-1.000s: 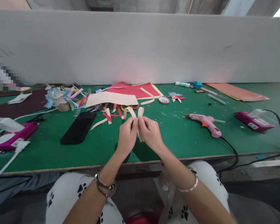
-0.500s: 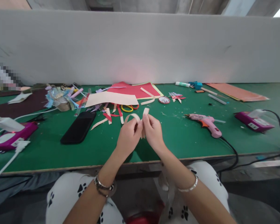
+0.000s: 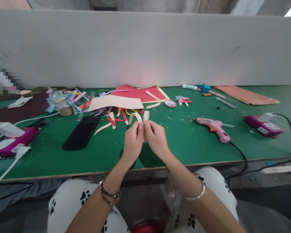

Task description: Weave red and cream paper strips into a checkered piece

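My left hand (image 3: 132, 143) and my right hand (image 3: 156, 138) meet above the green table (image 3: 184, 145), fingertips pinched together on a beige paper strip (image 3: 142, 117). The strip's two ends stick up above my fingers, one curling left, one standing to the right. Both hands are closed on it. Behind them lie cut red and beige paper scraps (image 3: 113, 120) and yellow-handled scissors (image 3: 131, 112).
A black phone (image 3: 81, 132) lies to the left. A pink glue gun (image 3: 214, 126) with a black cord lies to the right. Purple devices (image 3: 264, 125) (image 3: 11, 142) sit at both sides. Red and beige sheets (image 3: 126, 98), a glue stick (image 3: 189, 87) and an orange sheet (image 3: 246, 95) lie near the white wall.
The strip was bent into a loop half a second ago; now its ends stand apart above my fingers again. My hands shifted slightly towards me.
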### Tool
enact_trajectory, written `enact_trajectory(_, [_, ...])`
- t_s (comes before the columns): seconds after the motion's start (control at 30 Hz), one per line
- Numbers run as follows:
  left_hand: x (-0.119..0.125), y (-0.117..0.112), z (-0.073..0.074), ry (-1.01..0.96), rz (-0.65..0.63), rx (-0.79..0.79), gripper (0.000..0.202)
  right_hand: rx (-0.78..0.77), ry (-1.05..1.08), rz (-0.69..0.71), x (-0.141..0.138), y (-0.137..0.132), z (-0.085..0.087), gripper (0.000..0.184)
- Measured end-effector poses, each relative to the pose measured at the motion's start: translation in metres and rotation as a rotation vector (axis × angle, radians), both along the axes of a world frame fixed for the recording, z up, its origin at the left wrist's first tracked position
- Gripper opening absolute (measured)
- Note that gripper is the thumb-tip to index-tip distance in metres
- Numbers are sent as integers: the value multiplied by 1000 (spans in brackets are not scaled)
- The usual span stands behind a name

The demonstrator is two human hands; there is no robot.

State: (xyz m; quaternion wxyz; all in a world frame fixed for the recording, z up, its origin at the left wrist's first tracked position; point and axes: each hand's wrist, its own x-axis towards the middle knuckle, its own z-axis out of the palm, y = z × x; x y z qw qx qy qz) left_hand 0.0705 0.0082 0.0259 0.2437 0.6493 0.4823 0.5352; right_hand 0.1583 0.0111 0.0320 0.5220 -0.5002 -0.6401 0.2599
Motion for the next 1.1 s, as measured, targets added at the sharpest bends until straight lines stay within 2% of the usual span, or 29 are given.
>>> enact_trajectory(0.1, [1, 0, -1, -103, -11, -75, 30, -47, 152, 31, -3, 0, -2, 35])
enact_trajectory(0.17, [1, 0, 0, -103, -24, -74, 32, -67, 216, 43, -3, 0, -2, 35])
enact_trajectory(0.33, [-2, 1, 2, 106, -68, 34, 32, -53, 264, 11, -1, 2, -1, 36])
enact_trajectory(0.43, [-3, 2, 3, 190, -33, 77, 31, -51, 215, 13, 1, 2, -1, 37])
enact_trajectory(0.67, [-5, 2, 4, 204, 58, 56, 26, 10, -102, -67, 1, 1, -2, 31])
enact_trajectory(0.83, [-4, 2, 3, 308, 7, 96, 26, 24, -61, -67, 4, 2, -1, 33])
enact_trajectory(1.1, [-2, 1, 0, 222, 66, 118, 30, 23, -61, -4, 1, -1, 0, 34])
